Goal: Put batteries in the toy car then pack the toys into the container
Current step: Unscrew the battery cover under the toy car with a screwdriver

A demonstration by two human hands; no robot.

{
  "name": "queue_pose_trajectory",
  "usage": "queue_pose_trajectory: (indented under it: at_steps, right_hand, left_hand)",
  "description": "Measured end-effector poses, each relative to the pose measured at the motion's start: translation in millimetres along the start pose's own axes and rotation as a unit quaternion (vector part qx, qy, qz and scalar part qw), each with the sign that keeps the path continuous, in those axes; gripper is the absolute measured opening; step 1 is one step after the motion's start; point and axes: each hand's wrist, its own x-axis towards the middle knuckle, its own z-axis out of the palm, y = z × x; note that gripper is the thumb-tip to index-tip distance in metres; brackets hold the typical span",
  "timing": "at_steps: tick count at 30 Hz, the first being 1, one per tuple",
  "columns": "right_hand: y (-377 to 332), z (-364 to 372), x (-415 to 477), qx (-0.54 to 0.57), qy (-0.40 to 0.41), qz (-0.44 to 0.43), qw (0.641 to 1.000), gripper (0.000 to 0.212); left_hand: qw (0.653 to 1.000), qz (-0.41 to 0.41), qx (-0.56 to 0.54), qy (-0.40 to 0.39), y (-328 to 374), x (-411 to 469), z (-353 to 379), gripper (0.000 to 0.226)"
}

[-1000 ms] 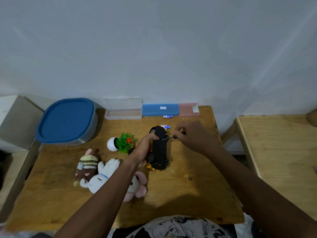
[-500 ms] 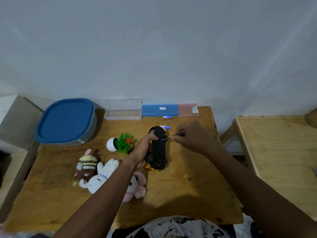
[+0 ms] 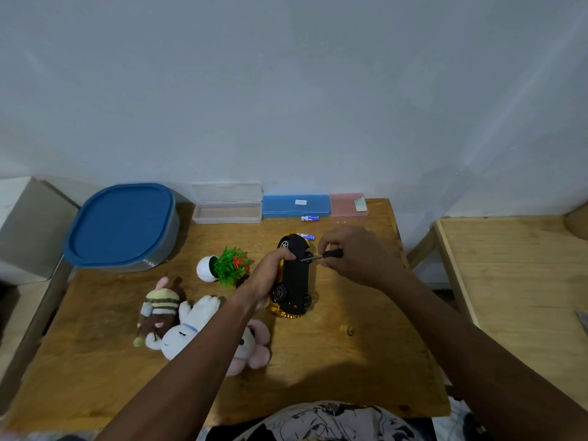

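A yellow toy car [image 3: 294, 276] lies upside down on the wooden table [image 3: 334, 370], black underside up. My left hand [image 3: 269, 278] grips its left side. My right hand [image 3: 353, 256] holds a small black-handled screwdriver [image 3: 321, 256], its tip on the car's underside near the far end. Two blue batteries lie beyond the car: one battery [image 3: 309, 218] near the boxes, another battery [image 3: 306, 236] just behind the car. A grey container with a blue lid [image 3: 121, 226] sits shut at the back left. Plush toys [image 3: 178, 319] lie at the front left, partly under my left forearm.
A small green plastic plant in a white pot [image 3: 222, 268] lies on its side left of the car. A clear open box [image 3: 227, 206], a blue case [image 3: 296, 205] and a pink case [image 3: 348, 204] line the wall. A second wooden surface [image 3: 515, 281] stands to the right.
My right hand has shifted slightly with the screwdriver, its tip staying at the car's underside. My left hand keeps holding the car in the same place.
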Motion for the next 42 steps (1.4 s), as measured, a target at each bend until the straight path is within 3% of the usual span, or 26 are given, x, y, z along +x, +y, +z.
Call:
queue_pose_trajectory:
  at_steps: [6, 13, 25, 39, 42]
  right_hand:
    - [1.0, -0.2, 0.1, -0.005, -0.022, -0.002, 1.0, 0.01]
    - [3.8, 8.0, -1.0, -0.027, -0.068, 0.024, 0.997, 0.02]
    - [10.6, 22.8, -3.5, -0.04, -0.074, 0.044, 0.995, 0.029]
    - [21.0, 46.4, -19.4, -0.025, -0.082, 0.057, 0.995, 0.029]
    - [23.1, 51.3, -23.6, -0.005, -0.073, 0.068, 0.995, 0.028]
  left_hand:
    - [1.0, -0.003, 0.006, 0.002, 0.7, 1.2, -1.0, 0.044]
    - [1.0, -0.016, 0.018, 0.015, -2.0, 4.2, -1.6, 0.071]
    - [1.0, -0.027, -0.012, 0.0, -11.1, 11.6, -0.8, 0.037]
    - [0.996, -0.083, 0.013, 0.014, -22.9, 20.8, 2.5, 0.072]
    - [0.997, -0.078, -0.021, -0.003, -29.8, 21.8, 1.8, 0.059]
